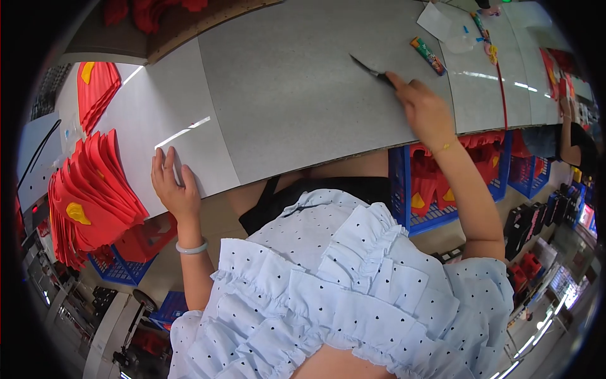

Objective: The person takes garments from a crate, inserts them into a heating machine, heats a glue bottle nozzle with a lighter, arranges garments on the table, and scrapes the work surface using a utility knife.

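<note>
My right hand (428, 114) is closed around the dark handle of a small pointed tool (366, 65), which looks like a knife or scissors, held over the grey tabletop (297, 82). Its tip points away to the upper left. At the left, my left hand (175, 189) rests on the white part of the table with its fingers apart and nothing in them. Left of that hand, a fanned stack of red pieces with yellow patches (95, 196) lies at the table's edge. Behind it is a smaller red stack (98, 91).
A green and red tube (428, 55) and a white sheet (434, 22) lie at the back right. A red strip (502, 95) crosses the table. Blue crates (442, 218) with red pieces stand below the edge. Another person's arm (570, 136) shows far right.
</note>
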Demonstrator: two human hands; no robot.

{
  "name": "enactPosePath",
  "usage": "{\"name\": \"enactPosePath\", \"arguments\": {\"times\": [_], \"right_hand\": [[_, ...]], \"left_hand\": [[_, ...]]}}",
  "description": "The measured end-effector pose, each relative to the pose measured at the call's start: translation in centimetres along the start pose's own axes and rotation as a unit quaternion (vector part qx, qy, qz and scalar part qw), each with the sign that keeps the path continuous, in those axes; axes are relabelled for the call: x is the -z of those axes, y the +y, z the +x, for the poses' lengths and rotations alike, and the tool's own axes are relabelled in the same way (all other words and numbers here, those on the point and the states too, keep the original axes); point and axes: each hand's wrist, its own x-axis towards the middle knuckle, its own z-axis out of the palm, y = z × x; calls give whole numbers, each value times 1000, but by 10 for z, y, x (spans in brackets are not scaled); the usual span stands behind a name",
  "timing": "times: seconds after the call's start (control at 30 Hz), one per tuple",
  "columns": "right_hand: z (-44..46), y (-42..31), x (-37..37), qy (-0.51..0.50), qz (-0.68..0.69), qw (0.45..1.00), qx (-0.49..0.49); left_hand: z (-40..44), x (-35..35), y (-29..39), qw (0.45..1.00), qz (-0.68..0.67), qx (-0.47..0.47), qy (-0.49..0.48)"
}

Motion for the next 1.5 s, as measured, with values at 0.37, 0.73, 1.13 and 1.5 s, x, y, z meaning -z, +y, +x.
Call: {"name": "enactPosePath", "arguments": {"times": [0.37, 0.73, 1.13, 1.5], "right_hand": [[18, -13, 2, -17, 17, 1000, -13], [78, -20, -18, 37, -35, 998, -30], [90, -23, -15, 34, -40, 998, -21], [65, -24, -14, 19, 22, 999, 23]], "left_hand": [[2, -1, 3, 1000, -11, 8, 16], [2, 3, 3, 1000, -1, 15, 6], [3, 4, 3, 1000, 7, 13, 2], [3, 3, 4, 1000, 1, 17, 12]]}}
